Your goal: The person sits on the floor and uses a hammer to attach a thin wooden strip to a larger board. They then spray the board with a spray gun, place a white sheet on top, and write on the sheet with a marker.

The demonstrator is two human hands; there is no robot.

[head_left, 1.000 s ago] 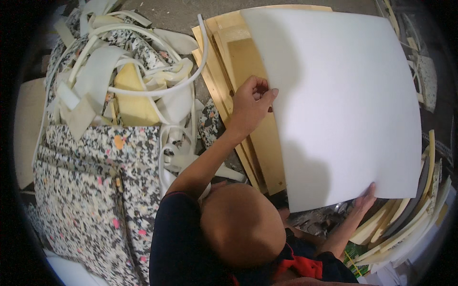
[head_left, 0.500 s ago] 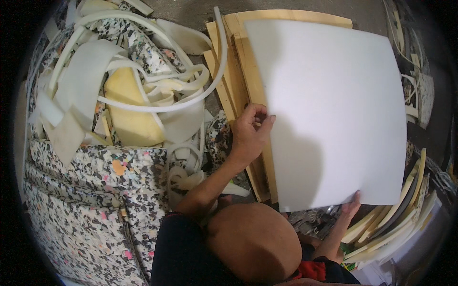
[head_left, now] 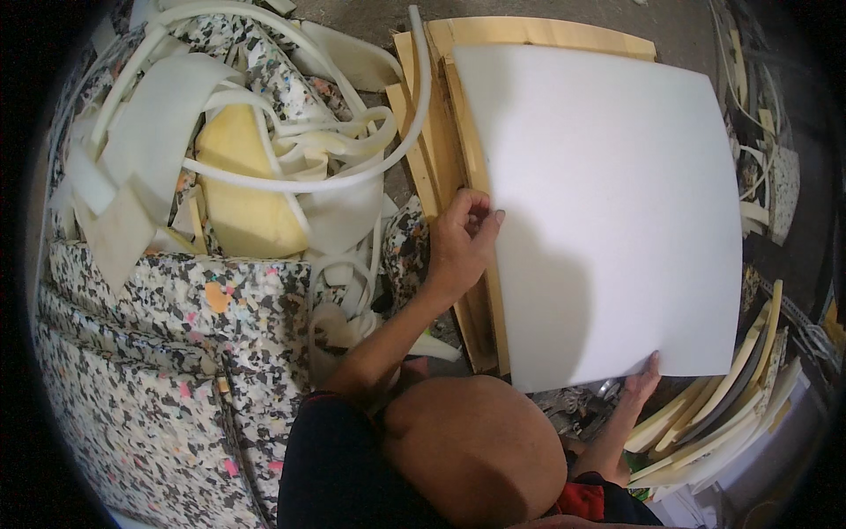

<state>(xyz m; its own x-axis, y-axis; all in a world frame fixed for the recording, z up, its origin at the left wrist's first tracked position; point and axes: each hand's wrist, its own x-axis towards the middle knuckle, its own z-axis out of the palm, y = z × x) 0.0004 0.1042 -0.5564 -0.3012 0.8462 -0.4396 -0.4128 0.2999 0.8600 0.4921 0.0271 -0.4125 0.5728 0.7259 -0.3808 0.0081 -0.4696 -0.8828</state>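
A large white sheet, apparently foam [head_left: 626, 194], lies over pale wooden boards [head_left: 546, 33] to the right of centre. At its left edge is my left hand [head_left: 463, 236], fingers curled in and thumb tip against the rim. My right hand [head_left: 642, 381] holds the near edge, thumb on top and fingers largely hidden underneath. A soft shadow covers the sheet's lower left part. Wood shows along its left and far sides.
Off-white and yellow foam scraps [head_left: 251, 185] and a long white foam strip [head_left: 352, 181] heap at the far left. Nearer stand thick speckled foam blocks [head_left: 150, 388]. Curved foam strips [head_left: 723, 397] are stacked at the lower right, close to my right hand.
The sheet has shifted slightly towards me over the wooden boards, both hands staying at its edges. The view has moved a little, so the left-hand foam pile sits higher.
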